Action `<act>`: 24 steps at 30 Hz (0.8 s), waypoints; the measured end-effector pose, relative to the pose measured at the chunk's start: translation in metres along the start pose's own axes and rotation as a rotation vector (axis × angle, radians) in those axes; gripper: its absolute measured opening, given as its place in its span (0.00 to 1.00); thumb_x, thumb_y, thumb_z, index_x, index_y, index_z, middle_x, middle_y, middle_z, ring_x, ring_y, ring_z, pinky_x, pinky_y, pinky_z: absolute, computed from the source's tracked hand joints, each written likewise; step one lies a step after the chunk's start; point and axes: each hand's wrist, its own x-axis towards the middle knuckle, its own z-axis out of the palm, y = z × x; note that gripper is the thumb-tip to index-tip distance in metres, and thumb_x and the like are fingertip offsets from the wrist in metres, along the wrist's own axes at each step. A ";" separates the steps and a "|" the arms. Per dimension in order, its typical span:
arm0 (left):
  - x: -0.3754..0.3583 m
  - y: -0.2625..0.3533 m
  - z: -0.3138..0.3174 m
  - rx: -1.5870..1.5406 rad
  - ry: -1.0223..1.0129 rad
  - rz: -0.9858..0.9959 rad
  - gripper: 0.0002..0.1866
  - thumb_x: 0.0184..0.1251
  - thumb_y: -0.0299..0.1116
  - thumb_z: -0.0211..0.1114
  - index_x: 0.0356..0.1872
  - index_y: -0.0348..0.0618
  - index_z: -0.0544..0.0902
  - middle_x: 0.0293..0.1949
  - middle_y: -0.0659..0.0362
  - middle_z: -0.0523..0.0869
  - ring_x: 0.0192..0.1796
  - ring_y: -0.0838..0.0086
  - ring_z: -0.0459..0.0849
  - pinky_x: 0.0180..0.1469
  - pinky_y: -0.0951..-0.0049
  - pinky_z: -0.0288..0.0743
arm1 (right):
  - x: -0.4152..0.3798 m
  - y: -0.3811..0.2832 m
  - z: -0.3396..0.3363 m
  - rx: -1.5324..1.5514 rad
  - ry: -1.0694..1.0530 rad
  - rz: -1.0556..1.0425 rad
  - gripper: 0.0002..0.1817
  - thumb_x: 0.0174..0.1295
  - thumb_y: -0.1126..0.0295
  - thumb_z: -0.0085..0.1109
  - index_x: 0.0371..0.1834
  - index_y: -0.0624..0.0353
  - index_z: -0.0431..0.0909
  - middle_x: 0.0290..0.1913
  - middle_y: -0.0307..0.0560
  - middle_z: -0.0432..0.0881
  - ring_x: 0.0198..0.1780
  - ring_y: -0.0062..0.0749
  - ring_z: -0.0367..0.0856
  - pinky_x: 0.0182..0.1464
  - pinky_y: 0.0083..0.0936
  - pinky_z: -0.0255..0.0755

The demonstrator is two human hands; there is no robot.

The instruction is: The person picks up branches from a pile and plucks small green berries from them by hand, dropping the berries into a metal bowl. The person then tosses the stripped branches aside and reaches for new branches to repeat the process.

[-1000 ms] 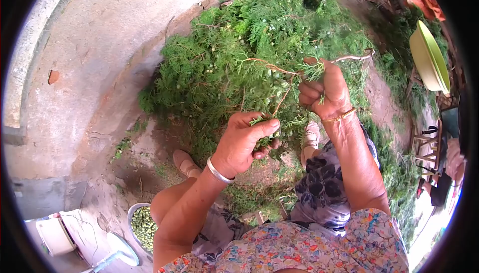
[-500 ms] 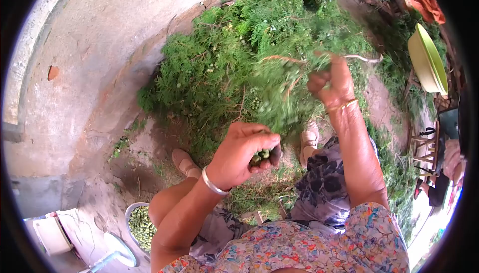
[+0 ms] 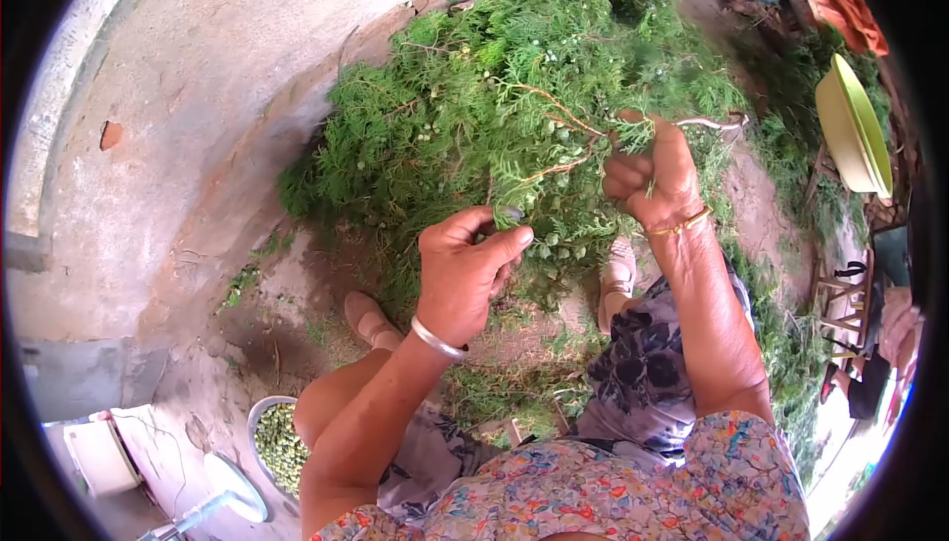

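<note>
My right hand is closed around the stem of an evergreen branch with flat scaly leaves and round green cones. The branch's pale cut end sticks out to the right of the fist. My left hand, with a silver bangle on the wrist, pinches at a leafy tip on the branch's left side, thumb against fingers. Its palm is turned away, so anything inside it is hidden. Beneath and beyond both hands spreads a big heap of cut evergreen branches.
A bowl of green cones stands by my left knee. At upper right is a yellow-green basin, tilted. A concrete wall runs along the left. A person in dark clothing sits at the right edge, beside a wooden stool.
My left hand has turned over and moved slightly left and up to the branch; the green cones seen in its palm are now hidden. The branch in my right hand has stopped blurring.
</note>
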 end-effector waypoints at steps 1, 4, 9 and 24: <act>0.003 -0.003 0.000 0.003 0.036 0.001 0.08 0.55 0.25 0.69 0.33 0.36 0.79 0.23 0.62 0.79 0.20 0.85 0.71 0.15 0.87 0.56 | -0.001 0.000 0.000 -0.019 -0.003 -0.002 0.11 0.58 0.58 0.54 0.37 0.53 0.71 0.11 0.31 0.51 0.13 0.21 0.51 0.17 0.21 0.44; 0.008 -0.006 0.000 0.013 0.060 -0.002 0.07 0.54 0.25 0.69 0.33 0.36 0.79 0.23 0.62 0.79 0.20 0.85 0.71 0.16 0.86 0.56 | -0.006 0.003 0.004 -0.054 -0.012 0.002 0.11 0.61 0.58 0.49 0.38 0.52 0.72 0.11 0.31 0.52 0.13 0.21 0.51 0.18 0.21 0.45; 0.010 -0.004 0.008 0.030 0.041 -0.006 0.07 0.54 0.25 0.69 0.32 0.37 0.79 0.24 0.63 0.79 0.21 0.84 0.71 0.17 0.86 0.56 | -0.012 0.007 0.010 -0.105 0.019 0.048 0.11 0.63 0.59 0.46 0.36 0.52 0.74 0.11 0.31 0.52 0.13 0.22 0.51 0.18 0.22 0.45; -0.013 0.001 -0.007 -0.425 -0.272 -0.416 0.12 0.63 0.33 0.55 0.35 0.31 0.78 0.29 0.47 0.81 0.24 0.74 0.78 0.16 0.82 0.65 | 0.012 -0.031 -0.025 0.095 -0.030 -0.101 0.15 0.64 0.57 0.40 0.23 0.48 0.71 0.11 0.30 0.53 0.14 0.21 0.51 0.18 0.21 0.45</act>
